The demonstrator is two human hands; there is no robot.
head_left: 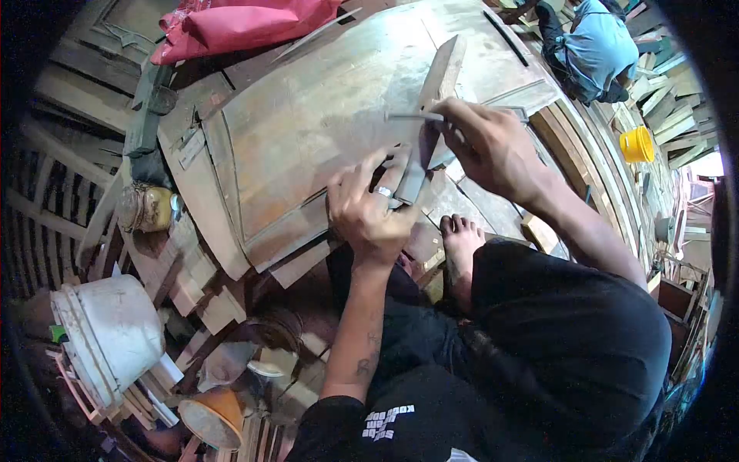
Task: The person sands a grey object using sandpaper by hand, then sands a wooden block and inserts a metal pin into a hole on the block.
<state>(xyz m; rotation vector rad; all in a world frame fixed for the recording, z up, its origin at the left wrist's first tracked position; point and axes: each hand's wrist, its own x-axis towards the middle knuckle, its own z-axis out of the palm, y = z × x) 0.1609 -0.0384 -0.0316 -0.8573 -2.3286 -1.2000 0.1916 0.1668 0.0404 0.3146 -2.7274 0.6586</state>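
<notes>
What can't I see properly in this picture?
In the head view:
Thin rod: blurred, and the right hand hides one end.
Wooden bar: partly covered by both hands, the left hand near its lower end.
Red sheet: cut off by the top edge.
Yellow bucket: what's inside is too small to tell.

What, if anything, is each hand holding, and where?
Left hand: wooden piece, by its near end. Right hand: thin grey object, by one end; blurred, type unclear.
</notes>
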